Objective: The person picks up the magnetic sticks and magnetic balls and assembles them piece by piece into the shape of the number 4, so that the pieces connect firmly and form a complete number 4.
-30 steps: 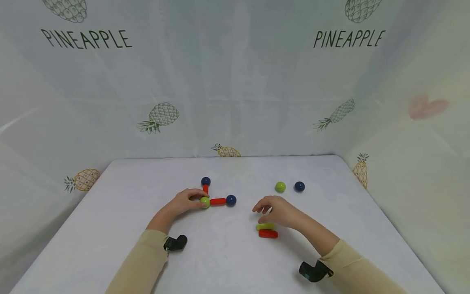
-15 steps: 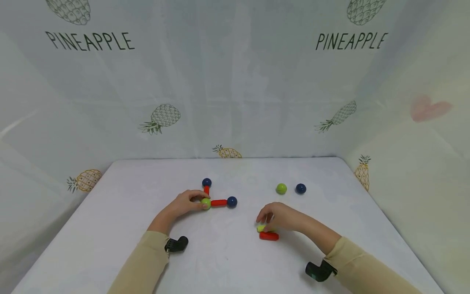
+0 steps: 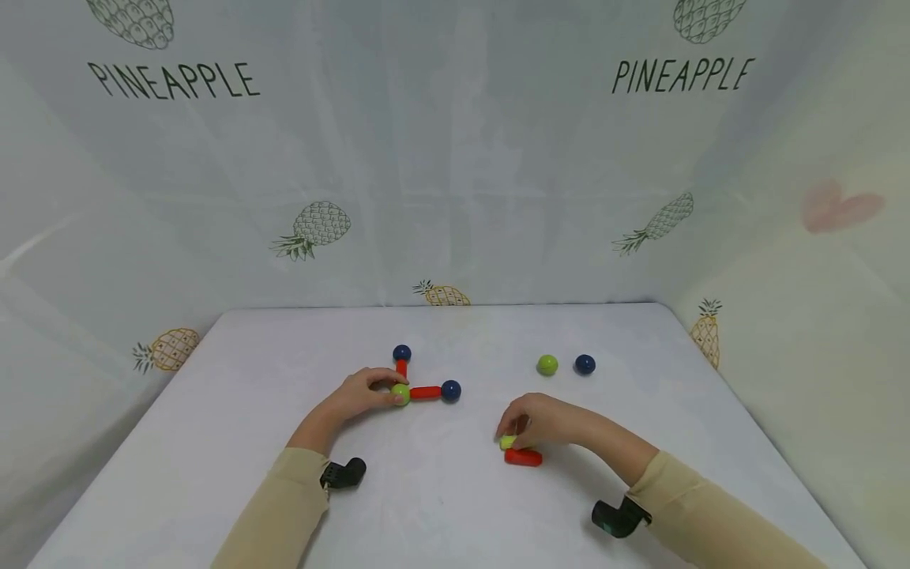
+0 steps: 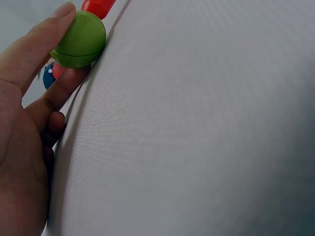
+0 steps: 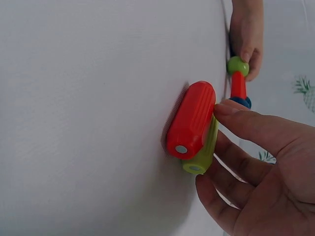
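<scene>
Free tabletop (image 3: 475, 415) between two obstacles — blue ball (image 3: 451, 391), right hand (image 3: 539, 420)

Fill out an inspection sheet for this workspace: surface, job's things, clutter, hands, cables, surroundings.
Surface: white tabletop.
Job's things: corner green ball meeting two red rods, each ending at a blue ball; loose green ball, loose blue ball; loose red rod beside yellow-green rod.
Clutter: nothing seen.
Hands: left hand pinches the corner green ball; right hand grips the yellow-green rod.
Cables: nothing seen.
Surroundings: pineapple-print cloth behind the tabletop.
</scene>
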`<state>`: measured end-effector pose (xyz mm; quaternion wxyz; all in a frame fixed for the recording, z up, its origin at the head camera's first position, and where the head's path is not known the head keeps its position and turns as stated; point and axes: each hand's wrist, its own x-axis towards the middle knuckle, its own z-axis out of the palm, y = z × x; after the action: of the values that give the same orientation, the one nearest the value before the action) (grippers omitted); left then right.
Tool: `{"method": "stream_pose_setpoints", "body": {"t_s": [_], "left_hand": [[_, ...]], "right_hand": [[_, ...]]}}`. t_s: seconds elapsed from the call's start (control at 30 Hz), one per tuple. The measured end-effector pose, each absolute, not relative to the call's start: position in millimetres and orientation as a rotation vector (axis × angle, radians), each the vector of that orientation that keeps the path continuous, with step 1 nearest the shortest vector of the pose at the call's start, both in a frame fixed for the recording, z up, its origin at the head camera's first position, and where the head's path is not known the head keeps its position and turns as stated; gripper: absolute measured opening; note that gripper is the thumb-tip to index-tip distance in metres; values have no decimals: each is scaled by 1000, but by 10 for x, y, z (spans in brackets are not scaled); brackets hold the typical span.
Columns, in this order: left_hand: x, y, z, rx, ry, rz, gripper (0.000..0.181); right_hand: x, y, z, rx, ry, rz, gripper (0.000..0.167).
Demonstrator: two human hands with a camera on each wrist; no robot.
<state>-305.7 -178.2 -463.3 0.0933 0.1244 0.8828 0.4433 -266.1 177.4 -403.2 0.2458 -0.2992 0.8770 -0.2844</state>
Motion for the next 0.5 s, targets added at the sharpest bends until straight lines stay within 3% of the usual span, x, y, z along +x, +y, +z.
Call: {"method": "stream_pose_setpoints", "body": {"t_s": [0.5], "left_hand": [[-3071,-1790,-4646,395,2606,1322,25]], "right_hand": [[-2732,1731,-4036,-811,2366,-706,20]]}}
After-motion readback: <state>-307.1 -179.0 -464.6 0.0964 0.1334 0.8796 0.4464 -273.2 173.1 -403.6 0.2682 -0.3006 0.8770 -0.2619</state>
